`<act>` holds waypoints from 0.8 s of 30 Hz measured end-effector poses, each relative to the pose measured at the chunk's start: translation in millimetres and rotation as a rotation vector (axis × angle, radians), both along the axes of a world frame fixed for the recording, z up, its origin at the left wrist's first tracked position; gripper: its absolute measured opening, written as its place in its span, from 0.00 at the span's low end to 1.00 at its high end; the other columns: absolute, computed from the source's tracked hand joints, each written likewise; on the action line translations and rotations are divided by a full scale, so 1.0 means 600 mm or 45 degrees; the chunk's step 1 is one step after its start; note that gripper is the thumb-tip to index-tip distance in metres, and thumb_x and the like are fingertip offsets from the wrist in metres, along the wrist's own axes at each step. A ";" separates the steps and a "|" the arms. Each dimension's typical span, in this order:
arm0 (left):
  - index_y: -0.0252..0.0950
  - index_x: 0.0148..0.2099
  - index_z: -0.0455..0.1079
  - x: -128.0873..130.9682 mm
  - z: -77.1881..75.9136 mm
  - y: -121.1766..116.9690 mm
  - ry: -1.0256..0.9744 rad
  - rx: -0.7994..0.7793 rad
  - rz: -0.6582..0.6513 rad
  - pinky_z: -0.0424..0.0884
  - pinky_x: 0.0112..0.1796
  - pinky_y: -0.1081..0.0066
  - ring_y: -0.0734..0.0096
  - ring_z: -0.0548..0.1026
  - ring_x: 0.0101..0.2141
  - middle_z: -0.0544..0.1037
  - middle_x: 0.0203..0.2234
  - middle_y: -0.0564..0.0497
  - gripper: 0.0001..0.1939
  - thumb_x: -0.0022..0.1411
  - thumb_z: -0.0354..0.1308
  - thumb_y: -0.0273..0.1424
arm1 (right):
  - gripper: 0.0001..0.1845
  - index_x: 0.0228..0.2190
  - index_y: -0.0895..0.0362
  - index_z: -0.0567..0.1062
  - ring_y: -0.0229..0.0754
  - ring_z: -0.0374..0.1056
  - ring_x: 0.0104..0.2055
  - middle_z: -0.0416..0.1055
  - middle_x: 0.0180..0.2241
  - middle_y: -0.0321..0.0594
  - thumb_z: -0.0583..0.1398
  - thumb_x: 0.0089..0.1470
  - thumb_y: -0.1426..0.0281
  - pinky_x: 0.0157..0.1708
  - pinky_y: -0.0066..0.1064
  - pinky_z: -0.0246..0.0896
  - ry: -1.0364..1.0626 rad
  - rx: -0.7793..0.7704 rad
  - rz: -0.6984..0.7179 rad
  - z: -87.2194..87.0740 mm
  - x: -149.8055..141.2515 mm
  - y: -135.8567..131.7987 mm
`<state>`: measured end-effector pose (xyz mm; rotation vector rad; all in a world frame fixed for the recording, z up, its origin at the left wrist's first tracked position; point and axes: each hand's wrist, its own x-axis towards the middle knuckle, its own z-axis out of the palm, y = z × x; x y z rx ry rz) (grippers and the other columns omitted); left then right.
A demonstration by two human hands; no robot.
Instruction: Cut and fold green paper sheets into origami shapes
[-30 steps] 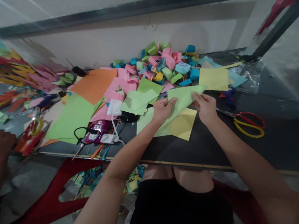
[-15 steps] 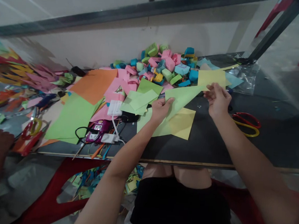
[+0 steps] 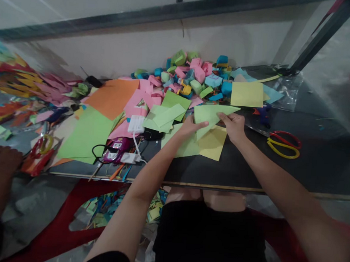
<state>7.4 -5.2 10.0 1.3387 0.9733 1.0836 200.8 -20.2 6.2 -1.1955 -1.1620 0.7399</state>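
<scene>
Drawn in from the pointed tip, the right hand (image 3: 235, 128) has been brought along the edge of the light green paper (image 3: 207, 114), closer to the left hand (image 3: 188, 128). Nearest the front edge of the worktop (image 3: 226, 174), a yellow sheet (image 3: 213, 145) is left partly covered beneath that paper. Just above, the paper is being held folded and raised: its lower-right edge is pinched between the right fingers, its left side gripped with the left thumb on top, probably so that the fold is kept taut; the other left fingers are hidden. To the right, red-and-yellow scissors (image 3: 283, 153) are laid with their handles turned outward, perhaps so that they can be grabbed easily. Farther back, a yellow card (image 3: 247, 94) is set down, and small folded paper pieces (image 3: 199, 74) are heaped toward the wall (image 3: 123, 51), seemingly so that they are kept out of the hands' way.
</scene>
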 end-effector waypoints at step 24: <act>0.36 0.30 0.80 0.078 -0.021 -0.061 -0.201 -0.010 0.228 0.71 0.27 0.71 0.71 0.77 0.26 0.82 0.25 0.49 0.18 0.47 0.75 0.46 | 0.29 0.22 0.53 0.75 0.38 0.69 0.26 0.74 0.23 0.35 0.74 0.37 0.43 0.25 0.33 0.67 0.728 -0.135 -0.118 0.018 -0.084 -0.053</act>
